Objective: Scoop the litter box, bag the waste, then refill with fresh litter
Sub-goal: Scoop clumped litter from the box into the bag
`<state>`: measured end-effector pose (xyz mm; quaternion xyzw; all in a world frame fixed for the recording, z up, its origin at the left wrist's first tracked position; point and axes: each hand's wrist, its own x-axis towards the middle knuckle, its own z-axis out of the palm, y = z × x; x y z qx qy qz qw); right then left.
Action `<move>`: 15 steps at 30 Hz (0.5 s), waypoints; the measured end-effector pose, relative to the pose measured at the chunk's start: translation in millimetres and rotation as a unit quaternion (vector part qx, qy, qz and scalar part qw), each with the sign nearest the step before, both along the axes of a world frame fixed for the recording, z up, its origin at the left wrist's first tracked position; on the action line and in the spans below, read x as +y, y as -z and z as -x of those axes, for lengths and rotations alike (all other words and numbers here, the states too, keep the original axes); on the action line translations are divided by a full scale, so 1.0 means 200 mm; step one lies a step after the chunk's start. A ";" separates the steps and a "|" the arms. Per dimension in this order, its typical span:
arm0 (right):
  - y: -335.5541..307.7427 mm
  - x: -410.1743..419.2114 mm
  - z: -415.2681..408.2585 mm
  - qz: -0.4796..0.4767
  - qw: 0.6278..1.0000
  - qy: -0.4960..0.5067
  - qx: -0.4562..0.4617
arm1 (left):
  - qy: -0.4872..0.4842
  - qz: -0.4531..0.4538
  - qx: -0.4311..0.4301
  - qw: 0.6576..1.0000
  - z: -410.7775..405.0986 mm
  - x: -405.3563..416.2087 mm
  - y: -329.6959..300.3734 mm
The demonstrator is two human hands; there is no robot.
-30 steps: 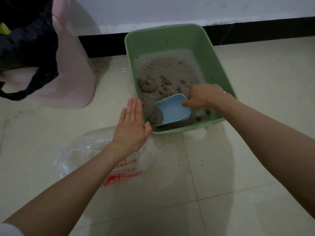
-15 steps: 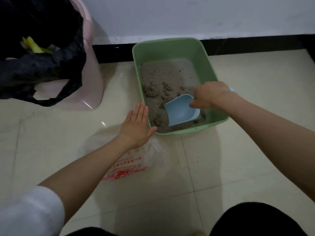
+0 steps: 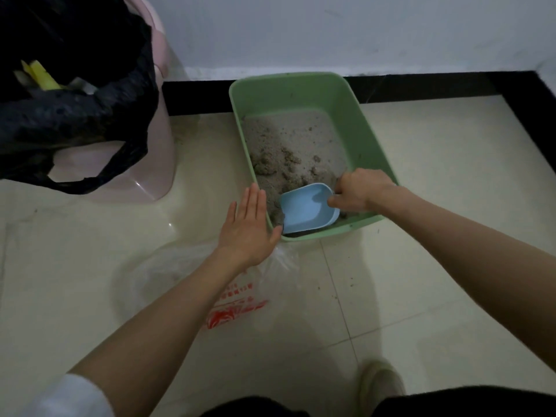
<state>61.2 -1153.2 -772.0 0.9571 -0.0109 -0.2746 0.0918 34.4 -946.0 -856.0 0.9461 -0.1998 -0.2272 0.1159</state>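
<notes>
A green litter box [image 3: 373, 127] stands on the tiled floor against the wall, with grey clumped litter [image 3: 288, 152] in it. My right hand [image 3: 359, 189] grips the handle of a light blue scoop [image 3: 307, 207], whose bowl lies in the litter at the box's near left corner. My left hand [image 3: 248, 227] is flat and open, fingers together, resting against the outside of the box's near left corner with the thumb at the rim. A clear plastic bag with red print [image 3: 237, 302] lies on the floor under my left forearm.
A pink bin [image 3: 141, 164] lined with a black bag [image 3: 75, 115] stands at the left, with yellow waste inside. A black skirting strip [image 3: 451, 85] runs along the white wall. My knees and a shoe [image 3: 380, 383] show at the bottom edge.
The view has pulled back and up, so the bin and my legs show more. The scoop has slid slightly toward the box's near left corner. My left hand stays against the box.
</notes>
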 end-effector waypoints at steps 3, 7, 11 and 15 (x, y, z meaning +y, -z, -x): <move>-0.01 0.00 -0.03 -0.011 1.000 -0.018 -0.006 | -0.001 0.000 0.000 1.000 0.01 0.00 0.00; 0.03 0.02 -0.08 -0.024 0.998 -0.063 -0.019 | -0.013 -0.002 -0.007 1.000 0.01 -0.01 0.00; 0.07 0.03 -0.12 -0.025 0.992 -0.120 -0.040 | -0.032 0.010 -0.007 0.999 0.02 -0.02 0.01; 0.07 -0.06 -0.13 -0.059 0.991 -0.102 -0.059 | -0.038 0.003 -0.007 0.999 0.03 -0.04 0.01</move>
